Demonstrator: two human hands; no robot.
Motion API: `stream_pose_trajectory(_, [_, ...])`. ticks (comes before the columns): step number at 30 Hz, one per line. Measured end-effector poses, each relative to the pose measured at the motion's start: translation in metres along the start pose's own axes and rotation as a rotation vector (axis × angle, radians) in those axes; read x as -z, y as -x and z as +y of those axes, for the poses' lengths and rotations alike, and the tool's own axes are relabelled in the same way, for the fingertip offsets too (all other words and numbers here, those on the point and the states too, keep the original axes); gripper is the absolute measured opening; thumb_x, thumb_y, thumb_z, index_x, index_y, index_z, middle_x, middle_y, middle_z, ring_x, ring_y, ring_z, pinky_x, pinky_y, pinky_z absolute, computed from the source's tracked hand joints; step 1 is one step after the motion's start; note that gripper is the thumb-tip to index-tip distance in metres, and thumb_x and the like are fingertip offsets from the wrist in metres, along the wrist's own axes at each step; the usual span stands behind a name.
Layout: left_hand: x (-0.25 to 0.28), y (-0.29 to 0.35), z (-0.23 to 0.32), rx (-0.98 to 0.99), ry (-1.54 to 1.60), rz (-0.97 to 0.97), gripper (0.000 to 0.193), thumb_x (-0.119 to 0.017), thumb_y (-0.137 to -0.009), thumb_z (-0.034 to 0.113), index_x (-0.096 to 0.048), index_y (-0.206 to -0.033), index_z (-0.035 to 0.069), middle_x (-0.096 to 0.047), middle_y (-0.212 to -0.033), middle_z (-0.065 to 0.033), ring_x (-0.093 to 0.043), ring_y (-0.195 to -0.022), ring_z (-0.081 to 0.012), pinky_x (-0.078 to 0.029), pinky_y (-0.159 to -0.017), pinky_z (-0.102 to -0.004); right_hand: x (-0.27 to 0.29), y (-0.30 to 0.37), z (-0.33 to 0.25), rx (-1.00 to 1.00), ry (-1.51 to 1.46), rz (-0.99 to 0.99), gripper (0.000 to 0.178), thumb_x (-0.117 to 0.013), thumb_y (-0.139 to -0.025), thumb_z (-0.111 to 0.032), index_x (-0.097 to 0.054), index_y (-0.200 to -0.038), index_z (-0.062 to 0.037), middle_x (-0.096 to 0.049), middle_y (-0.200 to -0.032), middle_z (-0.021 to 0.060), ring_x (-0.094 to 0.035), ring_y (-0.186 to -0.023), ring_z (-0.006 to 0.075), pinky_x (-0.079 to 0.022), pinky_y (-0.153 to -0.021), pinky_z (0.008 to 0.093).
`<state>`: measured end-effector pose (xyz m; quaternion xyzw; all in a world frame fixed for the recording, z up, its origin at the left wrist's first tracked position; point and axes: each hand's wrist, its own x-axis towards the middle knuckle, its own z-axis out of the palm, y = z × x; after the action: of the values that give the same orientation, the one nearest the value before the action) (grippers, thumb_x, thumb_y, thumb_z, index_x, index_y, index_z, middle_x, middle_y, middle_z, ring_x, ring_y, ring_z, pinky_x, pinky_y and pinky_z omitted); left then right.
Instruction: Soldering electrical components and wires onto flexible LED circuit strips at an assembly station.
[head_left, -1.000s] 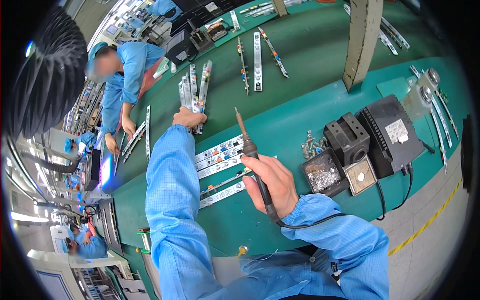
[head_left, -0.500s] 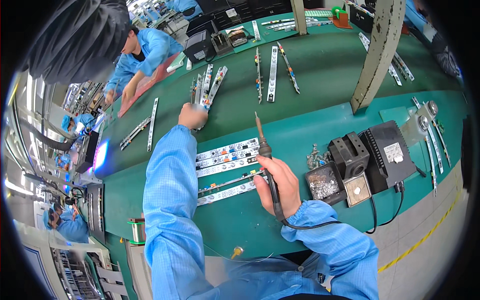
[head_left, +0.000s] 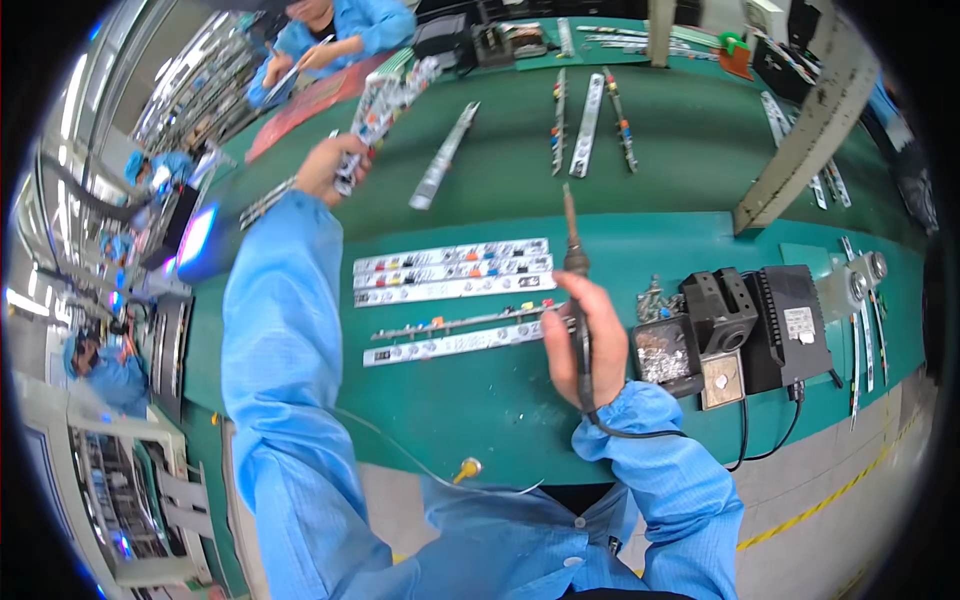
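My left hand (head_left: 328, 170) is closed on a bunch of narrow circuit board strips (head_left: 378, 112) above the far left of the bench; motion blurs them a little. My right hand (head_left: 592, 335) grips a soldering iron (head_left: 574, 255) with its tip pointing up and away. Left of the iron lie several white circuit board strips (head_left: 455, 290) in rows, set with small coloured parts. Nearest to me is a strip (head_left: 460, 343) lying flat. A single strip (head_left: 445, 160) rests slantwise to the right of my left hand.
At right stand a black iron stand (head_left: 718, 310), a tray of solder bits (head_left: 666, 358) and a black soldering station (head_left: 790, 330). A metal post (head_left: 810, 130) rises from the bench. Another person (head_left: 350, 30) works at the far left. A yellow-ended cord (head_left: 468, 470) hangs near my front.
My left hand has moved to the left, carrying the bunch of strips off the bench. One strip from there now lies alone. My right hand keeps its hold on the iron; the view has shifted.
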<state>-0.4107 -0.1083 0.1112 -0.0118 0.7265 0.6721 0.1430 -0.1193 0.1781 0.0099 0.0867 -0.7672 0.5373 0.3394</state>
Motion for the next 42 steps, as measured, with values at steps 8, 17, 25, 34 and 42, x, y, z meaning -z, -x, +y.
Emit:
stream_pose_trajectory(8, [0.101,0.112,0.024,-0.156,-0.199,0.225,0.054,-0.061,-0.074,0.004,-0.05,-0.126,-0.002,-0.059,-0.082,-0.0064,-0.056,-0.06,-0.011,-0.046,-0.044,-0.0214,-0.002,0.001,0.0,-0.001,-0.015,-0.033,0.045,-0.061,-0.086,0.0,-0.048,-0.129,0.0011,-0.06,-0.118,0.0144,-0.053,-0.082,0.0137,-0.048,-0.076,0.0284])
stream_pose_trajectory(17, [0.025,0.056,-0.032,-0.257,-0.343,0.323,0.082,-0.071,-0.066,0.009,-0.037,-0.138,-0.006,-0.061,-0.097,-0.0142,-0.06,-0.065,-0.0171,-0.049,-0.049,-0.0288,-0.002,0.003,-0.001,-0.087,-0.023,-0.054,0.045,-0.06,-0.088,-0.002,-0.046,-0.131,-0.0007,-0.058,-0.121,0.0138,-0.052,-0.082,0.0123,-0.047,-0.076,0.0273])
stream_pose_trajectory(25, [-0.115,0.002,-0.07,-0.023,-1.446,0.204,0.094,-0.068,-0.07,0.064,-0.04,-0.136,0.004,-0.045,-0.135,-0.0245,-0.051,-0.12,-0.0375,-0.044,-0.099,-0.0407,-0.004,0.003,0.005,0.053,0.023,-0.027,0.046,-0.062,-0.082,0.004,-0.049,-0.126,0.001,-0.062,-0.115,0.0155,-0.055,-0.08,0.0158,-0.048,-0.075,0.0283])
stream_pose_trajectory(34, [-0.135,-0.071,-0.068,-0.081,-1.33,0.336,0.057,-0.074,-0.061,0.032,-0.063,-0.1,-0.008,-0.067,-0.1,-0.0239,-0.066,-0.093,-0.0337,-0.054,-0.081,-0.036,0.012,-0.013,0.005,0.151,0.071,0.06,0.044,-0.066,-0.072,0.005,-0.057,-0.115,0.0002,-0.064,-0.106,0.0206,-0.063,-0.081,0.0346,-0.051,-0.069,0.0393])
stream_pose_trajectory(42, [-0.228,-0.11,-0.037,-0.14,-0.41,0.036,0.036,-0.072,-0.064,0.013,-0.065,-0.09,-0.011,-0.067,-0.079,-0.0149,-0.065,-0.065,-0.0246,-0.051,-0.059,-0.0359,0.023,-0.016,0.005,0.253,0.085,0.231,0.04,-0.066,-0.071,0.004,-0.059,-0.11,-0.0015,-0.063,-0.097,0.0178,-0.061,-0.07,0.0315,-0.051,-0.061,0.0382])
